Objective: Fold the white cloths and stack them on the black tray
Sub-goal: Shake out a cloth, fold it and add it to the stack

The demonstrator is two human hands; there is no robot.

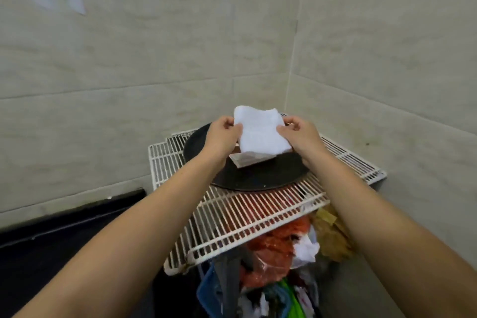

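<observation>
The left hand (224, 131) pinches the left edge of a folded white cloth (258, 131) and the right hand (296, 134) pinches its right edge, so each grip is narrow and closed on fabric, thumbs on the near face. Between the two grips the cloth looks thick, soft and roughly square, with rounded far corners; its face tilts toward the camera, its top edge points away toward the wall corner, and its slightly longer side runs from near to far. Directly beneath the grips lies a stack of folded cloths (245, 160), whose layered edges show at the near left; whether the held cloth touches it cannot be told. The stack sits on a round black tray (258, 175), with bare tray rim open on the near side and to the left of the left grip. The tray rests on white wire racks (232, 214), which overhang a heap of coloured bags (273, 248) below. Beyond the grips, tiled walls (154, 59) meet in a corner close behind the tray, leaving little room at the far and right edges.
</observation>
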